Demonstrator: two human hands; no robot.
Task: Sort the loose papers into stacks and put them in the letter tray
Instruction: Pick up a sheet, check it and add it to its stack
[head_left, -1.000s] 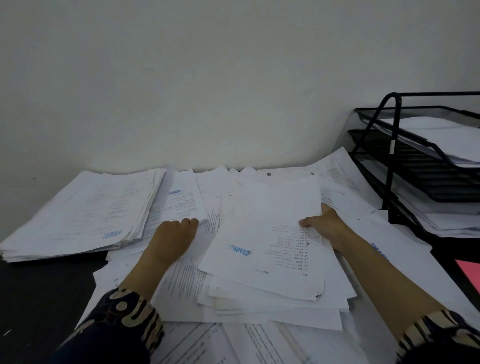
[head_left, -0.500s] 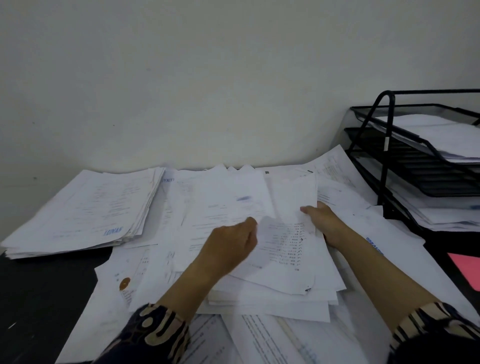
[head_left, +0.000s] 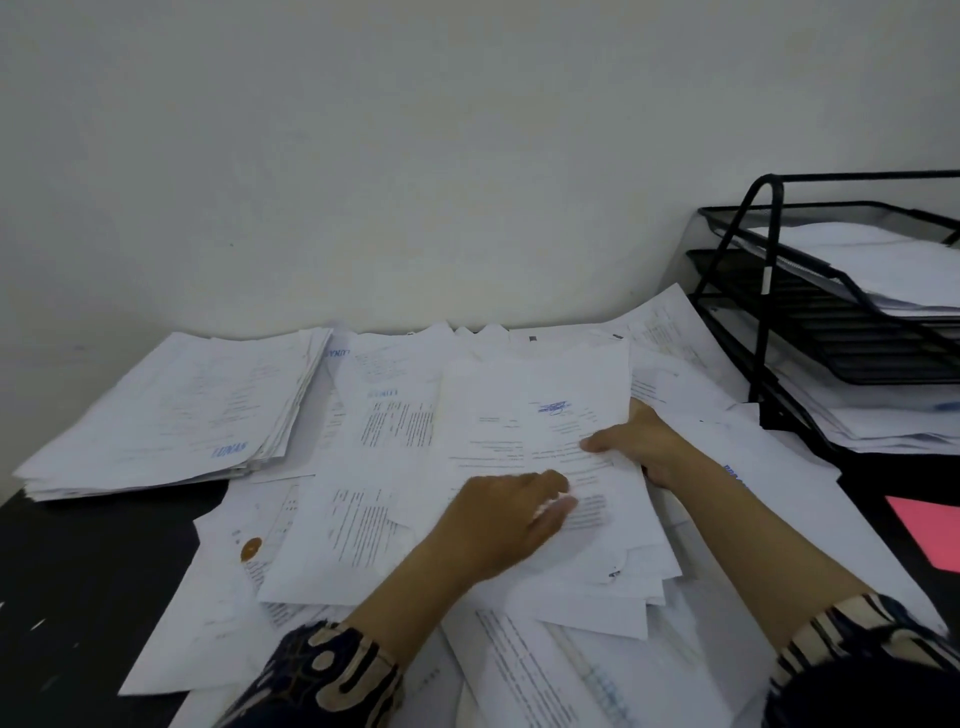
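Dark desk (head_left: 78, 561), left hand (head_left: 498, 525) now atop central papers (head_left: 530, 426)

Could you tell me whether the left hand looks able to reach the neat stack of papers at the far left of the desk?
Probably yes: the left hand rests on the middle pile, and only flat loose sheets lie between it and the stack.
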